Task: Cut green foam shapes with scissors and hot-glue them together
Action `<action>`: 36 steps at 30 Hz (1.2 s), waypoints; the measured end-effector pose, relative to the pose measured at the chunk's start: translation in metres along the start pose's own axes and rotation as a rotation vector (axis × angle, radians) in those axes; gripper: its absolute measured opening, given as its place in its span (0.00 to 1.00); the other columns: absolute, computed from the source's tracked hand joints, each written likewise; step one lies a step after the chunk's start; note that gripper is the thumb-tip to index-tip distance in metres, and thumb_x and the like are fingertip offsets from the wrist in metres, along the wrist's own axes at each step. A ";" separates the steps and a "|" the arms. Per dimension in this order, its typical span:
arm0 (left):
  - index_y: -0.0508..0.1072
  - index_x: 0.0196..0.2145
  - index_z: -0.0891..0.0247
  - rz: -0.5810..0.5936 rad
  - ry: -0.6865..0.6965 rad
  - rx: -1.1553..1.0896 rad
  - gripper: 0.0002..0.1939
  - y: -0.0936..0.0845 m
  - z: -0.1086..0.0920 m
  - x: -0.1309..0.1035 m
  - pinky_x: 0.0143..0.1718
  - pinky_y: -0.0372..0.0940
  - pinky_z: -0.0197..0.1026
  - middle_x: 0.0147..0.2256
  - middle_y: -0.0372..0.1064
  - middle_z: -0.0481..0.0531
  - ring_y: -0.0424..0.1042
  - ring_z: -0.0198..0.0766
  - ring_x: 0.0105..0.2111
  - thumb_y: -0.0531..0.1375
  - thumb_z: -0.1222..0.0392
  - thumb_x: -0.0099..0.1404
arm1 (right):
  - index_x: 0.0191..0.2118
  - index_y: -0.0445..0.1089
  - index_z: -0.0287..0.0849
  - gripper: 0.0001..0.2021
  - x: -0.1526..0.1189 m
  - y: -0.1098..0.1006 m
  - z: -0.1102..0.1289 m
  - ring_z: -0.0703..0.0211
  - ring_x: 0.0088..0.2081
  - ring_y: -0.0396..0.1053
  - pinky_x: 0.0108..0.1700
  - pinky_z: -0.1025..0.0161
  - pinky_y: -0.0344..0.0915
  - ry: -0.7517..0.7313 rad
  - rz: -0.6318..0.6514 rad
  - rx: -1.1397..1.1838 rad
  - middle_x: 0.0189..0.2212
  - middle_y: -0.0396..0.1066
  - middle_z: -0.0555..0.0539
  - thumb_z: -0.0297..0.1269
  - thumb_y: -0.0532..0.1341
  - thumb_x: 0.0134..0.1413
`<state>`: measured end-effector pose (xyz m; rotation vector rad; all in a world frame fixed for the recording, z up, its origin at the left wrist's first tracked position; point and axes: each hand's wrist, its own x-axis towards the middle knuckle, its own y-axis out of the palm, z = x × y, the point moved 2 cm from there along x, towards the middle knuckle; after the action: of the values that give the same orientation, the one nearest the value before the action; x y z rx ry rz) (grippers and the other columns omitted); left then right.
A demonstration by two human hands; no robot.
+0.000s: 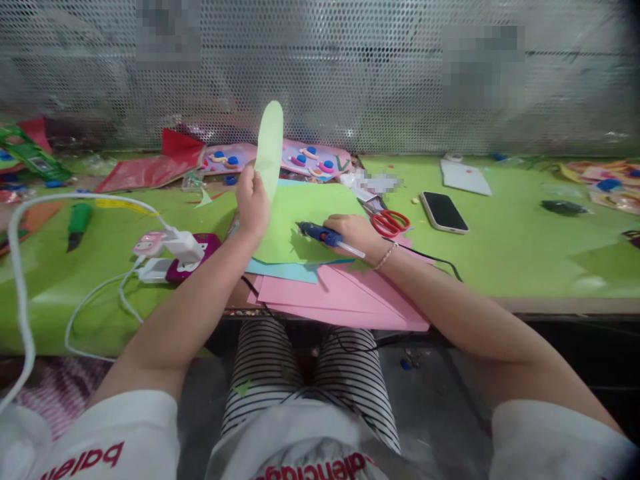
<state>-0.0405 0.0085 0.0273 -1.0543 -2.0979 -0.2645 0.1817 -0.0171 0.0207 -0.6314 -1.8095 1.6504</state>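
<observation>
Upright in my left hand (pixel 253 203) is a pale green paper cutout (pixel 271 143) with a rounded top, pinched near its lower end. My right hand (pixel 353 233) is wrapped round a blue hot glue gun (pixel 320 233), its dark nozzle pointing left and a clear glue stick (pixel 351 249) poking out of its back. The gun is low over a bright green sheet (pixel 310 200), though I cannot tell whether it touches. Under that sheet lie light blue paper (pixel 285 271) and pink paper (pixel 325 303). Red-handled scissors (pixel 390 223) rest just beyond my right hand.
A purple power strip (pixel 212 245) with white plugs and cables sits left of my left forearm, near a green utility knife (pixel 79 225). To the right lies a phone (pixel 445 212). Decorated pink pieces (pixel 315 162) and a red folder (pixel 150 170) lie along the perforated metal panel (pixel 320 80).
</observation>
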 end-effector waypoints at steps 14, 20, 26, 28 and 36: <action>0.67 0.41 0.59 0.059 -0.025 0.024 0.20 -0.001 -0.002 -0.003 0.50 0.62 0.43 0.41 0.70 0.54 0.69 0.42 0.47 0.44 0.43 0.69 | 0.35 0.71 0.39 0.12 0.001 0.001 0.001 0.58 0.30 0.68 0.28 0.63 0.50 0.014 0.036 -0.017 0.33 0.72 0.42 0.39 0.53 0.53; 0.68 0.41 0.59 0.041 0.011 0.044 0.20 -0.001 -0.011 -0.004 0.52 0.61 0.43 0.42 0.70 0.54 0.69 0.41 0.48 0.44 0.44 0.69 | 0.34 0.71 0.38 0.12 -0.001 0.000 0.004 0.58 0.30 0.69 0.28 0.63 0.48 0.009 0.072 -0.066 0.33 0.73 0.41 0.39 0.54 0.52; 0.68 0.44 0.59 0.064 0.024 0.022 0.22 0.000 -0.013 -0.005 0.53 0.61 0.43 0.44 0.71 0.55 0.68 0.42 0.49 0.44 0.42 0.69 | 0.33 0.72 0.38 0.13 -0.001 0.001 0.004 0.57 0.30 0.69 0.27 0.63 0.48 0.024 0.076 -0.065 0.33 0.73 0.41 0.40 0.53 0.52; 0.68 0.44 0.59 0.066 0.042 0.010 0.23 0.000 -0.009 -0.004 0.53 0.61 0.43 0.45 0.71 0.55 0.69 0.42 0.49 0.44 0.42 0.68 | 0.34 0.72 0.38 0.13 -0.002 0.001 0.004 0.57 0.30 0.69 0.27 0.63 0.48 0.024 0.078 -0.068 0.33 0.73 0.42 0.40 0.54 0.52; 0.68 0.45 0.59 0.053 0.121 0.042 0.26 0.003 0.002 -0.004 0.53 0.62 0.43 0.42 0.72 0.55 0.70 0.41 0.47 0.42 0.39 0.68 | 0.35 0.71 0.39 0.13 0.000 0.002 0.002 0.58 0.30 0.68 0.27 0.63 0.48 0.014 0.072 -0.067 0.34 0.73 0.42 0.39 0.53 0.53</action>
<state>-0.0377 0.0088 0.0229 -1.0415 -1.9568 -0.2503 0.1803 -0.0188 0.0185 -0.7441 -1.8587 1.6333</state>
